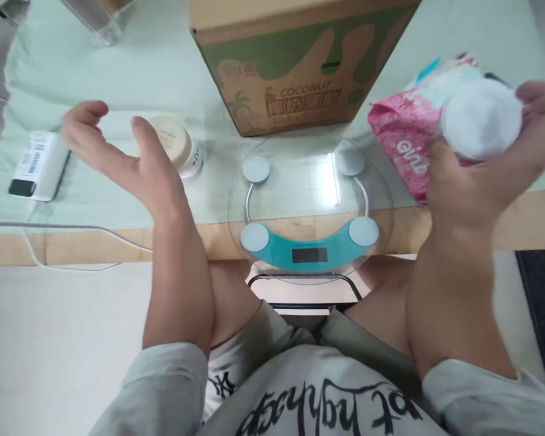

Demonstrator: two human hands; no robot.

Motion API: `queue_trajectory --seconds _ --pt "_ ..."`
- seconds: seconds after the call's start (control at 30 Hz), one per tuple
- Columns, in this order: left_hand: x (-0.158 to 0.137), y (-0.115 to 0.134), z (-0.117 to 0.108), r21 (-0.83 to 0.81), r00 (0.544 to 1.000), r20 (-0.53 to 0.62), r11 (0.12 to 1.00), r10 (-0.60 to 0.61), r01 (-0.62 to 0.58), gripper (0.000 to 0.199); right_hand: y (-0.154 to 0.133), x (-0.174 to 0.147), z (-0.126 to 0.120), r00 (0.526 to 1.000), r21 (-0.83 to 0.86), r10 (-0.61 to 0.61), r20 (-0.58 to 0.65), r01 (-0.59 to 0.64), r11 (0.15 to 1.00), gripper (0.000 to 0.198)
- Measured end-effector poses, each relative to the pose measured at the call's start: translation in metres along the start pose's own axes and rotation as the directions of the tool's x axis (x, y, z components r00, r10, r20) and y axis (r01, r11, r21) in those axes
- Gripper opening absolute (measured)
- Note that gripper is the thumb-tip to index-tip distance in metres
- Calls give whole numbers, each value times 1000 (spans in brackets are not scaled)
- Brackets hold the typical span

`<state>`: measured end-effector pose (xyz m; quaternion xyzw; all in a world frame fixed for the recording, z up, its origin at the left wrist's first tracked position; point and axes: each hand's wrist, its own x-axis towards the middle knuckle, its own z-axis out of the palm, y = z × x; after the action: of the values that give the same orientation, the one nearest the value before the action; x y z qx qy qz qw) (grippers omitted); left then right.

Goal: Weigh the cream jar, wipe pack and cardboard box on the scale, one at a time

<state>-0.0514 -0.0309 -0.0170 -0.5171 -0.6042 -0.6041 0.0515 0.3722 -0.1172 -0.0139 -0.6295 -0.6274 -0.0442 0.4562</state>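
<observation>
Raised at the right, my right hand (485,163) has its thumb and fingers around a white round object (481,118); its surface looks soft and uneven, and its exact kind is unclear. Behind that hand lies a pink printed bag (404,142), partly covered by the hand and the white object. My left hand (122,157) is held up empty, thumb apart from the loosely bent fingers. Just beyond its thumb stands a white jar with a cream-coloured lid (170,139). A round glass scale (300,203) with a teal display panel lies between my arms, overhanging the table's front edge.
A coconut-printed cardboard box (290,79) stands behind the scale. At the left are a white power bank (40,166), a white cable (82,227) crossing the table edge, and a clear container (95,21) at the back. Pale green cloth (136,72) covers the table.
</observation>
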Motion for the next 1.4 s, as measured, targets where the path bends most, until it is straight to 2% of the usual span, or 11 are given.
queue_trajectory --seconds 0.17,0.27,0.37,0.5,0.63,0.77,0.9,1.1,1.3,1.37,1.4 --pt "-4 -39 3 42 968 191 987 -161 156 52 11 -7 15 963 -268 265 -53 -269 925 63" --pt "-4 -46 1 57 961 197 981 -195 187 76 -13 -4 9 991 -145 107 -74 -117 982 53" --pt "-2 -43 -2 112 957 192 973 -219 201 85 -37 -8 12 996 143 -39 83 27 989 34" --pt "-3 -37 -5 120 942 307 987 -138 105 96 -52 -25 40 923 234 -128 362 44 971 21" --pt "-5 -41 -1 110 930 340 988 -142 110 99 -52 -34 57 891 168 -127 436 58 984 27" --pt "-4 -36 11 -129 966 191 980 172 -149 99 -52 -32 54 876 138 -106 471 46 989 30" --pt "-15 10 18 -492 836 235 803 495 -337 103 -52 -30 52 866 122 -108 488 54 991 28" --pt "-69 87 18 -652 566 541 735 622 -185 102 -50 -29 50 858 107 -126 498 84 991 27" --pt "-80 75 28 -640 403 678 764 614 -88 116 -45 -28 49 872 135 -109 477 49 990 37" --pt "-72 61 31 -606 406 732 796 548 18 124 -45 -28 50 880 145 -98 465 34 989 37" --pt "-68 53 32 -570 448 751 819 485 68 120 -45 -29 50 880 148 -95 465 29 989 36"
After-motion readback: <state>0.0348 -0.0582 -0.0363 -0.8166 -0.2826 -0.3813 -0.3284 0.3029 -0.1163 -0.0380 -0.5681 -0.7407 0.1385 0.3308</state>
